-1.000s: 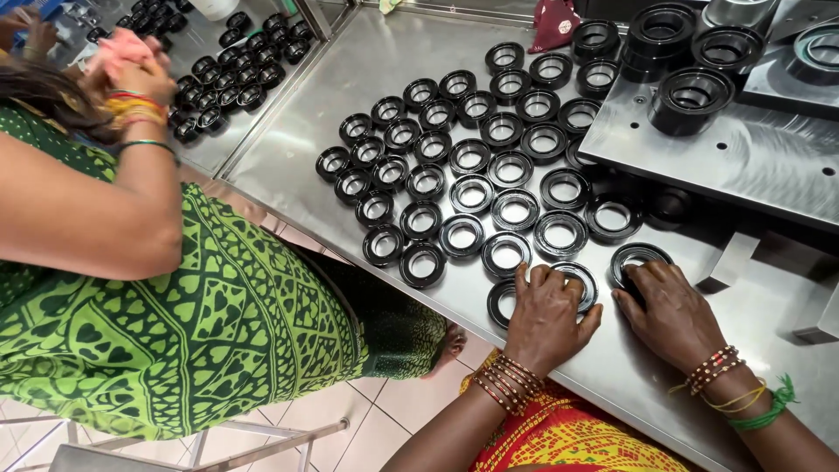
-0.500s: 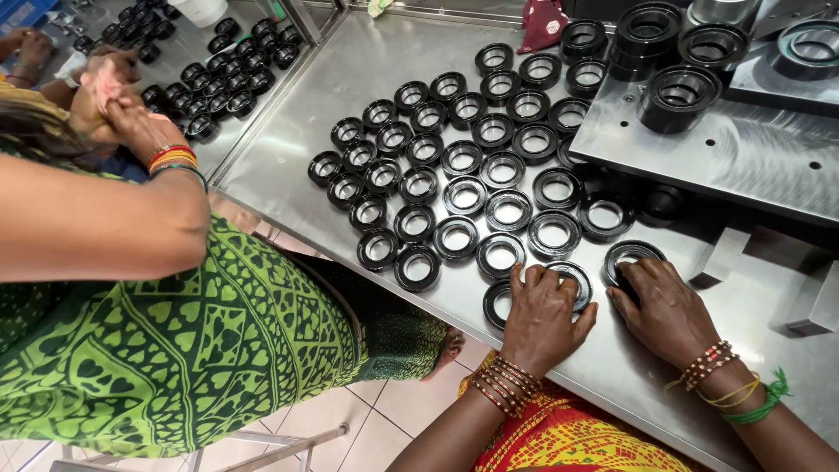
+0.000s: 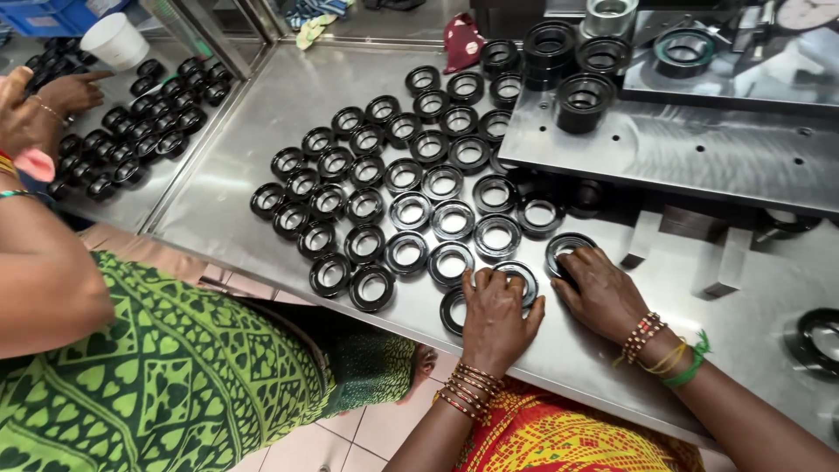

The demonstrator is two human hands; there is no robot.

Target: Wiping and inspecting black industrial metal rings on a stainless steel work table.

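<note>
Several black rubber seal rings [image 3: 411,188] lie in rows on a steel worktable [image 3: 288,96]. My left hand [image 3: 498,319] rests flat over two rings at the table's near edge, one ring [image 3: 523,278] under its fingertips and another [image 3: 452,308] peeking out by the thumb. My right hand [image 3: 603,293] lies palm down on a ring [image 3: 564,247] just right of the rows. Both wrists carry bangles and bead bracelets.
A raised steel plate [image 3: 682,149] with more black rings and a press fixture stands at the back right. A co-worker in green patterned cloth [image 3: 166,385] sits at left, hands [image 3: 52,100] over a second table [image 3: 122,201] of rings, near a white cup [image 3: 118,39].
The view has shifted slightly. The co-worker's hands moved left over the other table. My own two hands stay on the same rings at the near edge.
</note>
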